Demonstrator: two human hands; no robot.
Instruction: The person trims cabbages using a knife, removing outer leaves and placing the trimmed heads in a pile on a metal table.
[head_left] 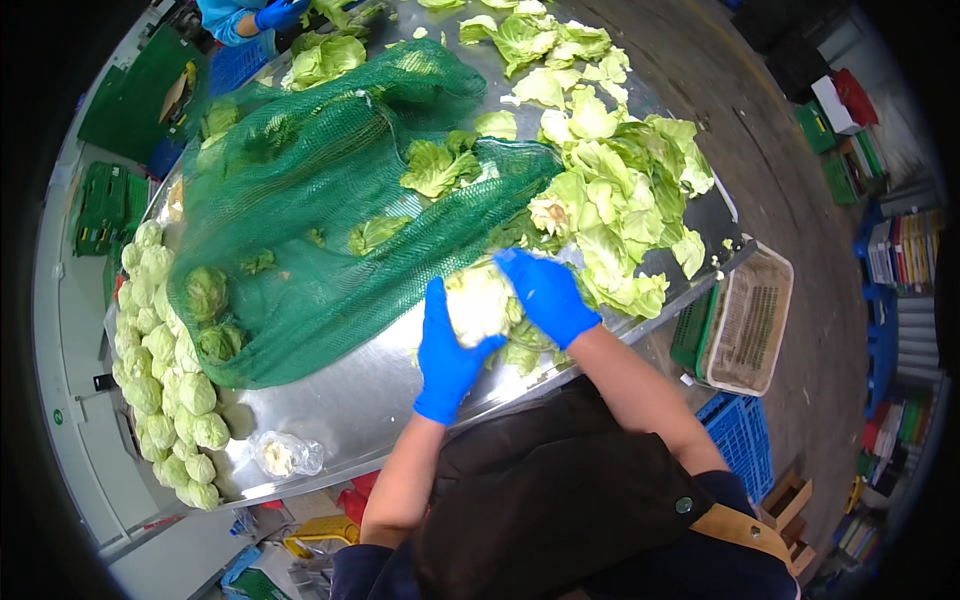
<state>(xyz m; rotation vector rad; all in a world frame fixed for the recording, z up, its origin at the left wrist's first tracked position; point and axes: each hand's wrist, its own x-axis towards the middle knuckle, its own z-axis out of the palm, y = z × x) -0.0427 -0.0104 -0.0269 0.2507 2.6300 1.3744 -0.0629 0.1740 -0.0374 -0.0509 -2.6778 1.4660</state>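
Close to the near edge of the metal table, a pale green cabbage (pixel 478 303) sits between my two blue-gloved hands. My left hand (pixel 440 350) cups its left and near side, with the thumb spread below it. Against its upper right side presses my right hand (pixel 548 297), fingers bent; the fingertips look slightly blurred. Some loose leaf pieces (pixel 524 357) lie just under the right hand. Left of the hands spreads a green mesh sack (pixel 300 220) with a few cabbages (pixel 206 292) inside and loose leaves on it.
A heap of torn leaves (pixel 620 190) covers the table's right side. Many cabbages (pixel 160 350) line its left end, beside a plastic-wrapped lump (pixel 285 455). A beige basket (pixel 752 320) and blue crate (pixel 738 435) stand at the right. Another person's gloved hand (pixel 280 14) shows top left.
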